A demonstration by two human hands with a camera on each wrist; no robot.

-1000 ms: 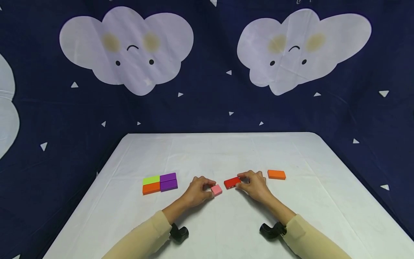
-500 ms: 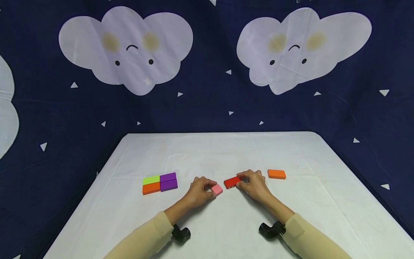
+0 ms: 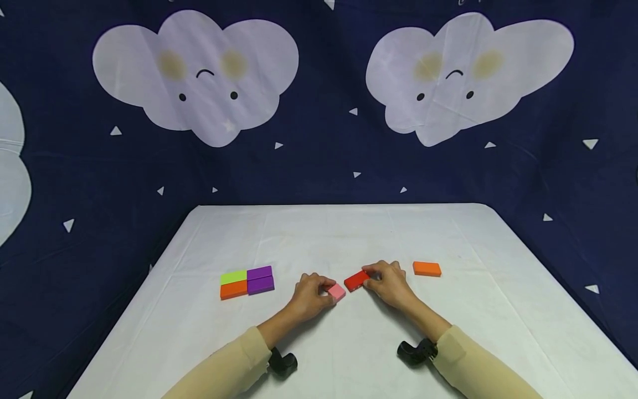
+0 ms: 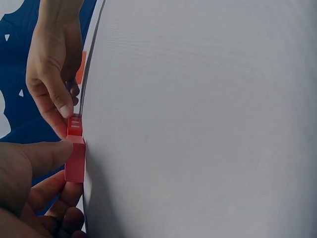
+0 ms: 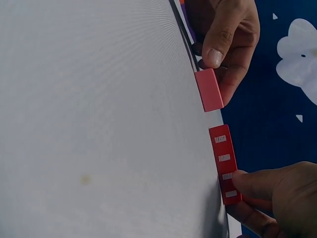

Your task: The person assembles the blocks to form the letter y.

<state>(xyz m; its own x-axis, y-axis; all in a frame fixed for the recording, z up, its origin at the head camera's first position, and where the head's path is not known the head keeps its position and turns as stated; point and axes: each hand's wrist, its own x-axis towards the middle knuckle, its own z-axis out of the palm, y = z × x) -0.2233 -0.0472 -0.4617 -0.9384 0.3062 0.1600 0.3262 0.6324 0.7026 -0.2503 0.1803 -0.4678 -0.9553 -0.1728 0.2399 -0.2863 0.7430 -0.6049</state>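
My left hand (image 3: 310, 295) pinches a pink block (image 3: 336, 291) between thumb and fingers on the white table (image 3: 349, 233). The pink block (image 4: 75, 159) shows under my left thumb in the left wrist view, and as pink block (image 5: 209, 89) in the right wrist view. My right hand (image 3: 389, 284) grips a red block (image 3: 356, 280) by its right end. The red block (image 5: 225, 162) carries small white marks along one face. The two blocks lie close together, corner to corner, with a small gap between them.
A flat group of blocks lies left of my left hand: lime (image 3: 233, 276), two purple (image 3: 260, 279), orange (image 3: 233, 289). A lone orange block (image 3: 426, 268) lies right of my right hand. A dark blue cloud-print cloth (image 3: 319, 111) hangs behind the table.
Both hands have edged inward a little, bringing the pink and red blocks slightly closer together. The other blocks have not moved.
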